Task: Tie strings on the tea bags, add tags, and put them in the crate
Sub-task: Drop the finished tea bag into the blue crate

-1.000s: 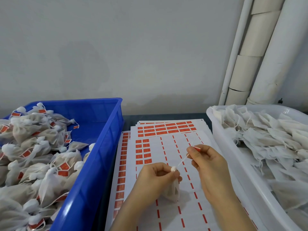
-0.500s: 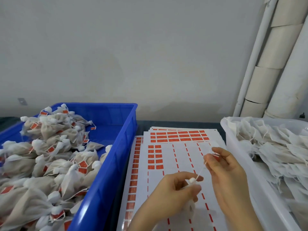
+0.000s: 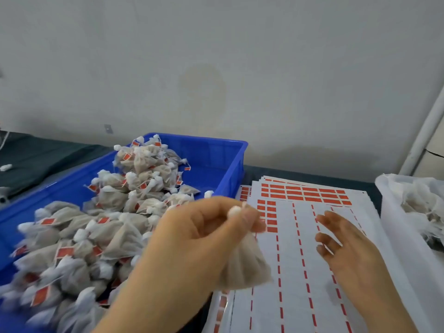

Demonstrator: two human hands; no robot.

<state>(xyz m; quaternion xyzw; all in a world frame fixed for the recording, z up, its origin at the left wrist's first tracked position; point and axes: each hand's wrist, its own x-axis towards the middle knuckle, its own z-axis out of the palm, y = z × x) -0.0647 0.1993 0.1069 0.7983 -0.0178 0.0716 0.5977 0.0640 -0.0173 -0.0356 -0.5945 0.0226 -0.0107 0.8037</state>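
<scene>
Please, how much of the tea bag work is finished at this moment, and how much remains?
Done: a large pile of tied, red-tagged bags lies in the blue crate. In hand: the left hand holds one tied tea bag by its neck beside the crate; the right hand is open above the tag sheets. Left: dropping this bag in, and more bags in the white bin.

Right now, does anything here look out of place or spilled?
One thing: a small white scrap lies alone on the dark cloth left of the blue crate, apart from the piled tea bags. It is too blurred to say whether it is a stray bag. Nothing else looks spilled.
</scene>
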